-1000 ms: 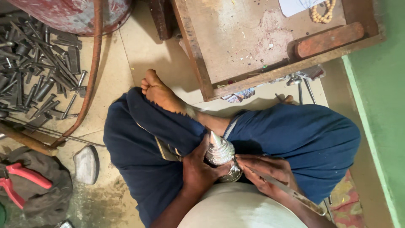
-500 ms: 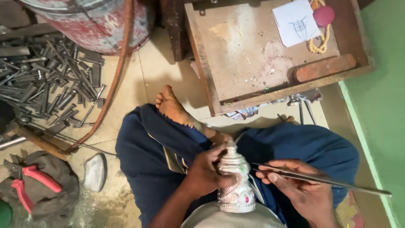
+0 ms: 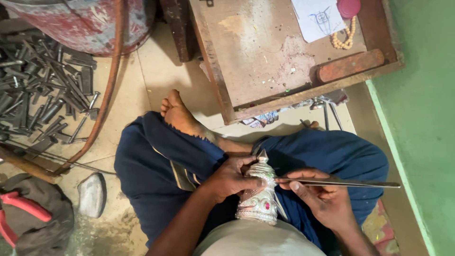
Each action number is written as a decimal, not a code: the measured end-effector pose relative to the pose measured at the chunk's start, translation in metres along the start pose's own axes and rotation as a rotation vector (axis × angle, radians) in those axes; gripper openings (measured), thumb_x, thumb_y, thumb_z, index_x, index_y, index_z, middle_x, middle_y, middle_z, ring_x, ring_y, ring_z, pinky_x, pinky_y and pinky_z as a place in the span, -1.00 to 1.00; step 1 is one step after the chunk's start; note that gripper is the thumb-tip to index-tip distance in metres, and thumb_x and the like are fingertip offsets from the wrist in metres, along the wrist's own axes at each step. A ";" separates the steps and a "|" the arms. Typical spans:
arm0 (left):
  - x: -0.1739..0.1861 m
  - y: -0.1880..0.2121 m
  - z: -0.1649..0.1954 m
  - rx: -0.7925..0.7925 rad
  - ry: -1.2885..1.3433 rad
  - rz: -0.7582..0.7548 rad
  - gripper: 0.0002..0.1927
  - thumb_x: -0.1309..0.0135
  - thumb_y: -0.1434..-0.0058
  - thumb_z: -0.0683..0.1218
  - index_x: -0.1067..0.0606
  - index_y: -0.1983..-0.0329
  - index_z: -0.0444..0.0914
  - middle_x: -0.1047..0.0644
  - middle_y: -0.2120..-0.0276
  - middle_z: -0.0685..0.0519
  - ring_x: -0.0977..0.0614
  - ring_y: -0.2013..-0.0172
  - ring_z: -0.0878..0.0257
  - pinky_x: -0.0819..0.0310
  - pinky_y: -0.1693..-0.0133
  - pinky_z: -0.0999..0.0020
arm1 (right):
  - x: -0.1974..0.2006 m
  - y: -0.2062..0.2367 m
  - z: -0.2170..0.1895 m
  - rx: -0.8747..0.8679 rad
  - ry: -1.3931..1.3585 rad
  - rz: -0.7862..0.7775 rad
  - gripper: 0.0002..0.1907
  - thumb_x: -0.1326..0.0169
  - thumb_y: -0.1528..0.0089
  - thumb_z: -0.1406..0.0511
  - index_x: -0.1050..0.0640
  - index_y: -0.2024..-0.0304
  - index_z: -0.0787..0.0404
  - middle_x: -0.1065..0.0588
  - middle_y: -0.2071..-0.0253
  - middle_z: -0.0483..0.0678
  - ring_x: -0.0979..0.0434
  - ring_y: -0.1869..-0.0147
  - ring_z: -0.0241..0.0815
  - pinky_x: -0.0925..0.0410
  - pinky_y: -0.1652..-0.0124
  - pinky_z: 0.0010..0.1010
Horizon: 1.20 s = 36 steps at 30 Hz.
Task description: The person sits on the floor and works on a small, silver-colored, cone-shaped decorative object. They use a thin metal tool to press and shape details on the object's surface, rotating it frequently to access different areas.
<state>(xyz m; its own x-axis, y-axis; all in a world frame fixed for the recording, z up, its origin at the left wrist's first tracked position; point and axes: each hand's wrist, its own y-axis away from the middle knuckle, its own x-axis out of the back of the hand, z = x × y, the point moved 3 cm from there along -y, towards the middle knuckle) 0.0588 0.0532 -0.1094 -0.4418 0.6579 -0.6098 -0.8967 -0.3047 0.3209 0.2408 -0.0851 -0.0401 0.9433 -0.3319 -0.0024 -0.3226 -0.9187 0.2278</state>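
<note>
I sit cross-legged on the floor in dark blue trousers (image 3: pixel 156 161). My left hand (image 3: pixel 231 180) grips a small ornate silver crown-shaped piece (image 3: pixel 258 196) with a pointed top and a red stone, holding it upright over my lap. My right hand (image 3: pixel 317 196) holds a long thin metal rod (image 3: pixel 341 182) that lies level, its tip touching the upper right side of the silver piece and its other end pointing right.
A low wooden work table (image 3: pixel 279 61) stands ahead with a sheet of paper (image 3: pixel 317 19), a bead string (image 3: pixel 346 38), a pink lid (image 3: pixel 349 7) and a wooden block (image 3: pixel 350 66). Several steel punches (image 3: pixel 42 90) lie at left, beside red-handled pliers (image 3: pixel 19 213) and a stone (image 3: pixel 92 194). A green wall (image 3: pixel 422 128) is right.
The view has shifted, showing more of the table. The silver piece has come up upright in my left hand, and the rod in my right hand now lies level against it.
</note>
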 end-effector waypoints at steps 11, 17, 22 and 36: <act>0.009 -0.003 -0.010 -0.009 0.029 -0.019 -0.09 -0.39 -0.01 -0.14 -0.27 -0.41 -0.48 -0.61 0.08 0.00 -0.62 0.16 0.32 -0.56 0.04 0.41 | 0.003 -0.012 0.000 0.057 0.095 0.031 -0.80 -0.16 -0.21 0.54 -0.57 0.10 0.49 -0.68 0.12 0.20 -0.70 0.08 -0.16 -0.55 0.13 -0.45; 0.010 -0.004 -0.010 -0.005 0.097 -0.038 -0.09 -0.39 -0.02 -0.15 -0.26 -0.41 -0.48 -0.61 0.08 -0.01 -0.63 0.15 0.30 -0.57 0.04 0.38 | 0.000 -0.012 -0.001 0.036 0.186 0.025 -0.78 -0.17 -0.20 0.54 -0.60 0.09 0.49 -0.68 0.15 0.19 -0.68 0.13 -0.20 -0.53 0.20 -0.50; 0.011 -0.002 -0.008 -0.028 0.051 -0.047 -0.09 -0.40 -0.02 -0.14 -0.28 -0.41 -0.50 -0.61 0.03 -0.03 -0.63 0.13 0.32 -0.55 0.01 0.40 | -0.006 -0.014 -0.008 0.039 0.101 0.027 -0.80 -0.14 -0.21 0.55 -0.57 0.10 0.52 -0.68 0.16 0.19 -0.72 0.10 -0.16 -0.58 0.11 -0.45; 0.013 -0.006 -0.014 -0.041 0.066 -0.044 -0.12 -0.40 0.02 -0.16 -0.32 -0.38 -0.47 -0.61 0.02 -0.01 -0.62 0.09 0.31 -0.56 -0.01 0.36 | -0.023 -0.009 -0.032 0.138 0.195 0.016 -0.80 -0.16 -0.20 0.56 -0.58 0.11 0.52 -0.67 0.14 0.15 -0.68 0.10 -0.26 -0.55 0.11 -0.51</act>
<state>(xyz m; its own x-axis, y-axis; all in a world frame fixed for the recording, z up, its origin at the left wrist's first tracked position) 0.0576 0.0538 -0.1297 -0.4014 0.6247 -0.6698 -0.9151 -0.3051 0.2638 0.2247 -0.0624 -0.0110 0.9308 -0.3114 0.1916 -0.3328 -0.9386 0.0913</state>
